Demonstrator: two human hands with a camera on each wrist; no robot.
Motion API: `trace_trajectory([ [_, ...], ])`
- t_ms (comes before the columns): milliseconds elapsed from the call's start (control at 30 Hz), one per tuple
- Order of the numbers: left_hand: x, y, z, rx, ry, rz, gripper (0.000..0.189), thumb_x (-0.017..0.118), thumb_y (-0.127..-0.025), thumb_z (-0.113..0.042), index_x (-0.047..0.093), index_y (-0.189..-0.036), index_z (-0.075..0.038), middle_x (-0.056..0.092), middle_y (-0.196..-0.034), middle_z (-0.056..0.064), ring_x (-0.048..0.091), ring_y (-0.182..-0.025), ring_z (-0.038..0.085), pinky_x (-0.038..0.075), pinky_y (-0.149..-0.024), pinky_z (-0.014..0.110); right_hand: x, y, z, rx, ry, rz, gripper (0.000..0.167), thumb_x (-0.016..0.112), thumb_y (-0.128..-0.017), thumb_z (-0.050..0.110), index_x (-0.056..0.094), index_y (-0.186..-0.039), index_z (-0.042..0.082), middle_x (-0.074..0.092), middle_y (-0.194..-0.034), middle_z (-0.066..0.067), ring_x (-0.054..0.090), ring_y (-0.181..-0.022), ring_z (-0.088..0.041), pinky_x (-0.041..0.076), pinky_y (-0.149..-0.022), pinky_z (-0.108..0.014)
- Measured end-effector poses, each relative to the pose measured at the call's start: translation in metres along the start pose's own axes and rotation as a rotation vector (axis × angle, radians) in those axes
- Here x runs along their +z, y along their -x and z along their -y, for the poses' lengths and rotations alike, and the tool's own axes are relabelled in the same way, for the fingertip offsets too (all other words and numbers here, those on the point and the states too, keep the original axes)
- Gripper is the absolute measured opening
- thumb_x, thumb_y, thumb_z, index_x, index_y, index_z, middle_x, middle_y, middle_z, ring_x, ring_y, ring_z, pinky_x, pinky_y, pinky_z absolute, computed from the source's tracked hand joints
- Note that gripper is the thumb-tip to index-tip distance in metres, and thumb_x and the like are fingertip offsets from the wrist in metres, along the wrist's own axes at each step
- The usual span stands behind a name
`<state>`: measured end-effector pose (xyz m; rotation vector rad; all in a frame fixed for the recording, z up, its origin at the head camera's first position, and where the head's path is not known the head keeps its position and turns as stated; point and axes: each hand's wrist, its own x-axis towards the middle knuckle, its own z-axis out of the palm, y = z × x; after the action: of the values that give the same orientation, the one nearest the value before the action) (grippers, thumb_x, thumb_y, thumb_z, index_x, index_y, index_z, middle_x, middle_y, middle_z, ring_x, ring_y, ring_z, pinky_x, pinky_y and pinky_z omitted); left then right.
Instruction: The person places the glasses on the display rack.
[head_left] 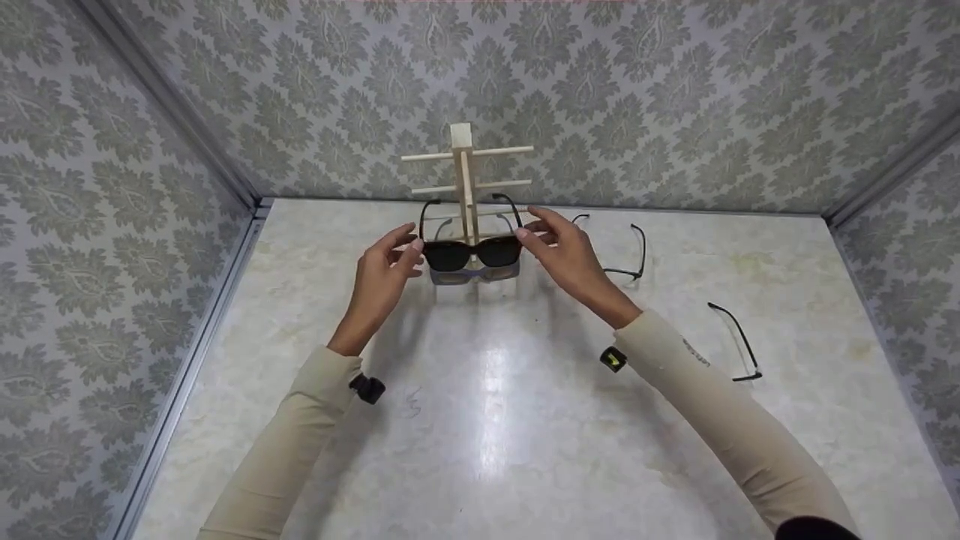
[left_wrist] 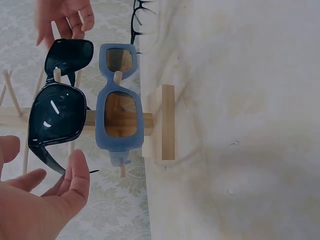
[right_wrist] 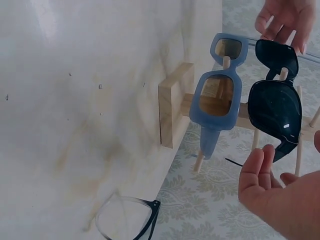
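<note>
Black sunglasses (head_left: 499,252) sit across the front of a wooden eyewear stand (head_left: 462,136), lenses toward me, with a peg at their nose bridge. At their left side, my left hand (head_left: 381,274) holds the temple by the hinge between thumb and fingers. My right hand (head_left: 571,261) pinches the opposite temple, its thumb close to the lens corner. Just below hangs a second pair, blue-framed sunglasses (left_wrist: 120,145) with brown lenses, resting on a lower peg. In the right wrist view, the fingers curl at the black temple (right_wrist: 285,149), partly hiding it.
Two pairs of glasses with dark temples lie on the marbled table (head_left: 487,450) to the right: one pair (head_left: 643,251) behind my right wrist, another (head_left: 742,337) nearer. Bare pegs (head_left: 504,151) stick out above the sunglasses. Patterned walls (head_left: 600,90) enclose the back and sides.
</note>
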<state>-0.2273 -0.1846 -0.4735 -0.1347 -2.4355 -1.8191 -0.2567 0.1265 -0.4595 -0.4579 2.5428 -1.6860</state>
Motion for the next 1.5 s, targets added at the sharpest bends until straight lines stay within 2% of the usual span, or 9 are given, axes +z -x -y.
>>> trace_trajectory([
  [167, -0.007, 0.013, 0.000, -0.007, -0.055, -0.003, 0.056, 0.061, -0.115, -0.033, 0.052, -0.162, -0.003, 0.062, -0.150, 0.019, 0.070, -0.121, 0.036, 0.065, -0.091, 0.036, -0.011, 0.012, -0.002, 0.011, 0.018, -0.032, 0.056, 0.064, -0.114, 0.036, 0.055, -0.161, 0.007, 0.069, -0.140, -0.013, 0.068, -0.118, -0.027, 0.057, -0.095, -0.044],
  [333, -0.012, 0.025, 0.002, 0.004, -0.087, -0.003, 0.053, 0.064, -0.115, -0.030, 0.054, -0.159, -0.002, 0.063, -0.148, 0.018, 0.071, -0.120, 0.036, 0.065, -0.089, 0.034, -0.023, 0.023, -0.006, 0.018, 0.033, -0.046, 0.052, 0.064, -0.114, 0.032, 0.058, -0.157, 0.004, 0.068, -0.141, -0.015, 0.068, -0.121, -0.030, 0.058, -0.097, -0.043],
  [600, -0.010, 0.044, 0.001, -0.010, -0.110, 0.007, 0.045, 0.067, -0.113, -0.023, 0.062, -0.151, 0.000, 0.067, -0.144, 0.018, 0.072, -0.117, 0.032, 0.064, -0.085, 0.028, -0.037, 0.044, -0.011, 0.011, 0.054, -0.046, 0.051, 0.065, -0.114, 0.031, 0.058, -0.157, 0.004, 0.067, -0.143, -0.015, 0.067, -0.124, -0.028, 0.056, -0.104, -0.045],
  [800, 0.001, 0.057, 0.001, -0.019, -0.122, 0.055, 0.043, 0.068, -0.112, -0.021, 0.064, -0.149, 0.000, 0.068, -0.143, 0.018, 0.071, -0.118, 0.030, 0.063, -0.087, 0.032, -0.047, 0.063, -0.018, 0.027, 0.051, -0.029, 0.052, 0.065, -0.114, 0.033, 0.057, -0.158, 0.006, 0.065, -0.146, -0.017, 0.068, -0.121, -0.026, 0.057, -0.101, -0.043],
  [1000, 0.016, 0.069, 0.003, -0.019, -0.138, 0.087, 0.043, 0.069, -0.112, -0.021, 0.065, -0.148, 0.000, 0.070, -0.141, 0.015, 0.070, -0.120, 0.028, 0.062, -0.095, 0.047, -0.054, 0.081, -0.027, 0.043, 0.067, -0.031, 0.053, 0.065, -0.114, 0.033, 0.057, -0.158, 0.005, 0.066, -0.145, -0.017, 0.066, -0.129, -0.027, 0.055, -0.107, -0.043],
  [1100, 0.025, 0.073, 0.007, -0.017, -0.135, 0.090, 0.041, 0.070, -0.111, -0.022, 0.067, -0.147, -0.003, 0.071, -0.140, 0.014, 0.070, -0.122, 0.028, 0.061, -0.098, 0.052, -0.058, 0.088, -0.032, 0.053, 0.085, -0.042, 0.053, 0.064, -0.115, 0.031, 0.056, -0.159, 0.003, 0.066, -0.144, -0.018, 0.067, -0.128, -0.029, 0.057, -0.103, -0.035],
  [1267, 0.042, 0.078, 0.016, 0.010, -0.093, 0.124, 0.039, 0.071, -0.111, -0.021, 0.068, -0.146, -0.004, 0.070, -0.142, 0.019, 0.069, -0.124, 0.029, 0.060, -0.100, 0.054, -0.068, 0.100, -0.041, 0.071, 0.068, -0.084, 0.052, 0.064, -0.115, 0.029, 0.055, -0.158, 0.002, 0.066, -0.146, -0.019, 0.068, -0.124, -0.028, 0.056, -0.091, -0.018],
  [1500, 0.061, 0.085, 0.023, 0.022, -0.067, 0.159, 0.038, 0.072, -0.109, -0.019, 0.069, -0.143, -0.002, 0.070, -0.140, 0.020, 0.071, -0.122, 0.030, 0.061, -0.099, 0.053, -0.084, 0.116, -0.054, 0.080, 0.036, -0.145, 0.051, 0.064, -0.115, 0.029, 0.057, -0.156, 0.000, 0.067, -0.143, -0.020, 0.069, -0.115, -0.015, 0.057, -0.090, -0.018],
])
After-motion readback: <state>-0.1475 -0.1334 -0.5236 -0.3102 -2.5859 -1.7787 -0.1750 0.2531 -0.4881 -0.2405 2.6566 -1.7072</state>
